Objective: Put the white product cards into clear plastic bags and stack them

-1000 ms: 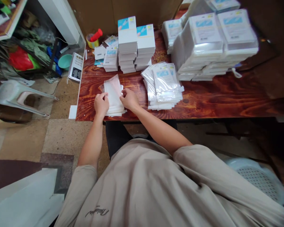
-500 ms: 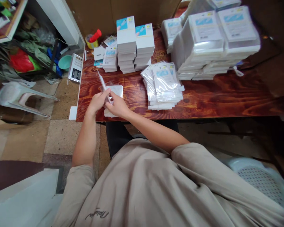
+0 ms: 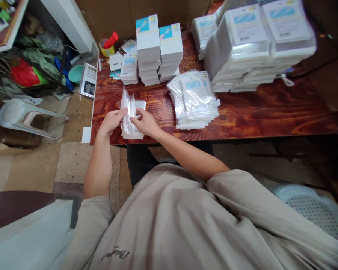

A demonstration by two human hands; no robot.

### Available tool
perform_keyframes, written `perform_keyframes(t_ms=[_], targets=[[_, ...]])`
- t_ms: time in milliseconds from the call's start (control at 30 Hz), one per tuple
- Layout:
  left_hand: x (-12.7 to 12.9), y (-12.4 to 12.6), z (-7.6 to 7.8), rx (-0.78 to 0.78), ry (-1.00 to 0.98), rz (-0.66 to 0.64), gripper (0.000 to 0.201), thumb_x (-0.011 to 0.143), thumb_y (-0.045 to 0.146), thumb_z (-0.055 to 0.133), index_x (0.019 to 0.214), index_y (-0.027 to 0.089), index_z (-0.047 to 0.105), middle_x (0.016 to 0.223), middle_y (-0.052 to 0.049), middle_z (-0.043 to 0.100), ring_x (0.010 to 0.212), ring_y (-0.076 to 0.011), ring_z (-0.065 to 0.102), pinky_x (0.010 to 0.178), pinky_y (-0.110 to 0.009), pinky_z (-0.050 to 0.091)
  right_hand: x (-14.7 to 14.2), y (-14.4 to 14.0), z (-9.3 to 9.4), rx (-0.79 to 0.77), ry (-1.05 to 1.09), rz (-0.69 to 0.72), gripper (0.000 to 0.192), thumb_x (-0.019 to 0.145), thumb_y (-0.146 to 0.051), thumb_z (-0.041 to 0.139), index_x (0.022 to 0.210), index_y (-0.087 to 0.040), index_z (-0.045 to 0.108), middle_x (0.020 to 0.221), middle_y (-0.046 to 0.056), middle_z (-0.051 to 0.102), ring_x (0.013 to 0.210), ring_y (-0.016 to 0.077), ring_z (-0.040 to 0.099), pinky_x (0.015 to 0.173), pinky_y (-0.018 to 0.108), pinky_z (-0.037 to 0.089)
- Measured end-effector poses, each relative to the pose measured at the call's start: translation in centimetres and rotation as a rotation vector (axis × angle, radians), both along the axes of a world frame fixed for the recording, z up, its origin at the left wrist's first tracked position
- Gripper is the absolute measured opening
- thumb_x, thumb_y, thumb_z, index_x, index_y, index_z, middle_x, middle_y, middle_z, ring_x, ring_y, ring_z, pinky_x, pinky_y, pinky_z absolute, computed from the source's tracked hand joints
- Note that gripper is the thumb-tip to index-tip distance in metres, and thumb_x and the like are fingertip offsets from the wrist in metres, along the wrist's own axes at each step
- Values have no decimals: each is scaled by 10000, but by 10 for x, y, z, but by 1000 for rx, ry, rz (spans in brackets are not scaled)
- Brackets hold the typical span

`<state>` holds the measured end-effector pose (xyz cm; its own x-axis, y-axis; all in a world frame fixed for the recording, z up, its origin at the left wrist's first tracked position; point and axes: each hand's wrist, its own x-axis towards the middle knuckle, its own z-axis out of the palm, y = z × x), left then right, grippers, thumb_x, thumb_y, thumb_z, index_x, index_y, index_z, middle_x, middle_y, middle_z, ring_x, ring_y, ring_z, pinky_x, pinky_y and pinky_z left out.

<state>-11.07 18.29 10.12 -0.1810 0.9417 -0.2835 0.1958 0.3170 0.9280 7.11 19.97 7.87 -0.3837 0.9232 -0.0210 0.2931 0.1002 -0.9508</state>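
Note:
Over the left part of the table, a clear plastic bag stands partly folded between my hands. My left hand pinches its left side between thumb and fingers. My right hand holds the right side, its thumb on the plastic and its fingers at the edge. Beneath lie white cards or bags, partly hidden by the held one. To the right of my right hand rests a fanned pile of bagged cards with blue and white print.
Tall stacks of printed cards stand at the back. Large piles of bagged cards fill the back right. At the left edge are a yellow tape roll with a red object in it and a scale. A stool stands left.
My hands have moved apart, the right one shifting slightly right. The plastic, earlier a narrow edge-on strip held with the hands together, now spreads wider between them.

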Motion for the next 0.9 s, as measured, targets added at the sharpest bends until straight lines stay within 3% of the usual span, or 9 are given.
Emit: perform_keyframes(t_ms=[67,133,200,267,400,467,567,700,900], targets=[[-3,-1,-4,27,39,18,406,791,561,763,710,171,682,637,-28,578,524,-106,458,479,-227,341,5,-1,0,202,-128,-80,575,884,-356,690,1402,-132,580,1413,172,594,1240,282,591,1088,410,452],[-6,-1,-6,46,64,56,327,801,463,751,690,166,668,608,-7,544,517,-95,427,479,-219,306,7,-2,-1,302,-193,-75,447,909,-340,661,1304,-131,654,1359,163,628,1264,292,569,1093,402,433],[-8,-1,-7,49,56,98,256,798,372,734,676,163,649,613,-1,548,528,-92,435,492,-214,310,6,-4,-1,229,-183,19,311,966,-369,593,1151,-152,717,1189,115,716,1108,260,645,992,372,476],[-10,-2,-7,38,20,124,205,793,322,720,689,160,651,647,-10,583,543,-95,467,506,-214,335,1,-4,-1,123,-170,97,323,956,-428,624,1124,-169,719,1107,76,750,973,238,679,888,355,492],[-11,-3,-5,23,-45,132,161,819,292,693,723,164,674,672,-28,615,562,-113,508,514,-222,371,-12,-1,1,20,-169,104,488,797,-458,826,1180,-192,682,1101,44,755,939,227,673,798,329,467],[-12,-5,-5,25,-61,122,173,845,303,673,733,170,678,680,-36,625,564,-122,517,512,-230,385,-17,1,2,-5,-152,94,404,799,-430,833,1099,-200,690,1031,22,759,890,204,662,752,311,443],[-11,-6,-4,10,-69,110,186,872,328,654,776,170,681,733,-50,657,572,-131,540,527,-246,421,-20,3,2,40,-157,93,301,838,-433,800,1009,-207,695,974,8,755,839,185,644,722,305,410],[-9,-8,-1,-34,-37,122,196,909,326,599,827,158,660,758,-45,672,596,-123,559,542,-231,429,-20,2,1,126,-188,150,447,756,-452,870,1079,-201,689,1055,18,746,871,189,641,723,296,398],[-9,-10,-4,-34,-33,103,215,755,263,720,930,145,678,802,-36,688,618,-130,576,545,-239,447,-22,2,2,176,-257,159,205,928,-395,707,1032,-219,723,1025,21,753,894,212,653,760,322,436]])
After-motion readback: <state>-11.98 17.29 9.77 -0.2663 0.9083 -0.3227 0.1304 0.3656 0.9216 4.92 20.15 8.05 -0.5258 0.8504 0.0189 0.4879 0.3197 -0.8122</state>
